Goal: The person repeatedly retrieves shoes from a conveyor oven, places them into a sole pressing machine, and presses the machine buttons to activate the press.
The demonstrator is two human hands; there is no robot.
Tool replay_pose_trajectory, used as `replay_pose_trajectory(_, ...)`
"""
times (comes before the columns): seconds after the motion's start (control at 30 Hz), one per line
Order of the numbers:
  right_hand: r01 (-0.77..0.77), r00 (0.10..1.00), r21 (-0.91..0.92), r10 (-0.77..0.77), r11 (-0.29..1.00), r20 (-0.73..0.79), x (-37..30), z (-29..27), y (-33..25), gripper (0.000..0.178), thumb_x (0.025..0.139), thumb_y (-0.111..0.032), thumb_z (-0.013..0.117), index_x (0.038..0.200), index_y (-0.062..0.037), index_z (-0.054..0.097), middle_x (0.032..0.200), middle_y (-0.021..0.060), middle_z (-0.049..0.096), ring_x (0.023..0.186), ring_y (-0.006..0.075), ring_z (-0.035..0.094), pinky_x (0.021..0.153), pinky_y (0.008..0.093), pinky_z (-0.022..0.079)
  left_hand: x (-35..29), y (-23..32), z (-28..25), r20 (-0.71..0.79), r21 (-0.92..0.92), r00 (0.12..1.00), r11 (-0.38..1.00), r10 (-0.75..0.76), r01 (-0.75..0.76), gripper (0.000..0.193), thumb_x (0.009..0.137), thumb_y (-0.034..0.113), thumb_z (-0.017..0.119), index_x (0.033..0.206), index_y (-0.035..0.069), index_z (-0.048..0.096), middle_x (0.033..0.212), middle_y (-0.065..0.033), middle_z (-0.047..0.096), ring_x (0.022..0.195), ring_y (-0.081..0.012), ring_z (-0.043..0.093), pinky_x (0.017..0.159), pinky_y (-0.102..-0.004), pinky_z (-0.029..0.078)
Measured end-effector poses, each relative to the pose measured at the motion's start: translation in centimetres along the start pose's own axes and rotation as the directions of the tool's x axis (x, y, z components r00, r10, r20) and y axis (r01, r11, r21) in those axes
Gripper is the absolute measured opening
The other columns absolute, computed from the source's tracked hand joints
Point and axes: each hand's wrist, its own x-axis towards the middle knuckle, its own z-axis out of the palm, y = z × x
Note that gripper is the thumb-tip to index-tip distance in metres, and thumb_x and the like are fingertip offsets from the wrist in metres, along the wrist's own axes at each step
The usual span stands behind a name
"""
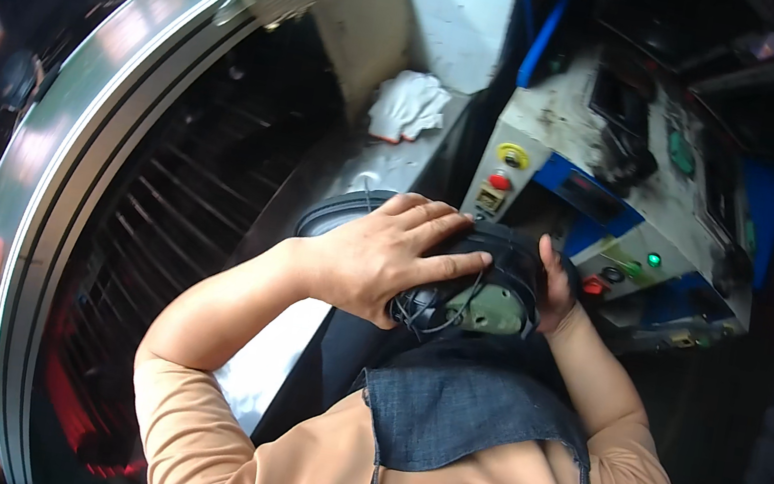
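A dark shoe (515, 262) is held sideways in front of my apron, with a green shoe last (488, 309) showing in its opening. Loose dark laces (424, 314) hang in a tangle beside the last. My left hand (385, 252) lies across the shoe, its fingers curved over the upper. At the other end, my right hand (557, 289) grips the shoe with the thumb pointing up; its remaining fingers are mostly hidden behind it. Part of the sole edge (337, 209) sticks out beyond my left hand.
On the left runs a conveyor machine (204, 183) with a metal frame and a dark slatted bed. White work gloves (409, 106) lie on its metal ledge (388, 169). To the right stands a pale control cabinet (552, 126) with a red button (499, 181) and a lit green lamp (654, 259).
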Motion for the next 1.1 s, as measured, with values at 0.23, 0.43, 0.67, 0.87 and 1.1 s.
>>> replay_pose_trajectory(0.23, 0.430, 0.858, -0.233, -0.475, 0.873, -0.195, -8.0, -2.2, -2.7, 0.087, 0.084, -0.046, 0.067, 0.148, 0.0010, 0.031, 0.147, 0.0177, 0.044, 0.133, 0.0311, 0.047, 0.112, 0.0463, 0.038, 7.9, -1.3, 0.1, -0.273, 0.227, 0.957, 0.973, 0.096, -0.033, 0.098, 0.051, 0.013, 0.081, 0.143, 0.016, 0.048, 0.145, -0.0124, 0.047, 0.134, -0.0310, 0.045, 0.109, -0.0460, 0.035)
replay_pose_trajectory(0.43, 0.659, 0.611, -0.377, -0.756, 0.650, -0.236, -9.3, -4.1, -13.7, 0.070, 0.091, -0.044, 0.059, 0.143, -0.0008, 0.042, 0.142, 0.0137, 0.052, 0.131, 0.0280, 0.050, 0.110, 0.0452, 0.040, 3.8, -14.5, 13.2, -0.543, -0.202, 0.555, 0.740, -0.630, 0.642, 0.039, 0.086, 0.023, 0.069, 0.118, 0.004, 0.059, 0.092, -0.0188, 0.065, 0.092, -0.0358, 0.063, 0.083, -0.0446, 0.049)
replay_pose_trajectory(0.67, 0.339, 0.483, -0.892, -0.869, 0.299, -0.108, -3.6, -8.5, -28.9, 0.054, 0.090, -0.033, 0.066, 0.134, -0.0046, 0.053, 0.113, 0.0095, 0.065, 0.095, 0.0184, 0.066, 0.073, 0.0369, 0.057, 0.6, -16.3, 21.6, -0.437, 0.003, 0.436, 0.484, -0.787, 0.875, 0.046, 0.086, 0.035, 0.066, 0.122, 0.008, 0.058, 0.104, -0.0152, 0.057, 0.102, -0.0326, 0.054, 0.088, -0.0448, 0.040)
replay_pose_trajectory(0.87, -0.156, 0.406, -0.987, -0.914, -0.046, -0.022, 3.7, -15.8, -35.1, 0.063, 0.076, -0.035, 0.081, 0.131, -0.0143, 0.057, 0.116, 0.0147, 0.060, 0.094, 0.0227, 0.066, 0.065, 0.0326, 0.059, 0.3, -16.4, 21.4, -0.403, -0.042, 0.423, 0.478, -0.812, 0.877, 0.043, 0.085, 0.031, 0.067, 0.120, 0.008, 0.058, 0.104, -0.0146, 0.057, 0.104, -0.0324, 0.053, 0.090, -0.0450, 0.039)
replay_pose_trajectory(1.1, -0.570, 0.518, -0.697, -0.849, -0.435, 0.105, 6.2, -20.0, -32.4, 0.072, 0.073, -0.038, 0.081, 0.137, -0.0226, 0.051, 0.138, 0.0250, 0.041, 0.126, 0.0415, 0.047, 0.106, 0.0421, 0.042, 0.4, -16.4, 21.1, -0.402, -0.030, 0.429, 0.480, -0.809, 0.877, 0.042, 0.085, 0.029, 0.067, 0.120, 0.008, 0.058, 0.103, -0.0148, 0.057, 0.103, -0.0325, 0.054, 0.089, -0.0447, 0.040)
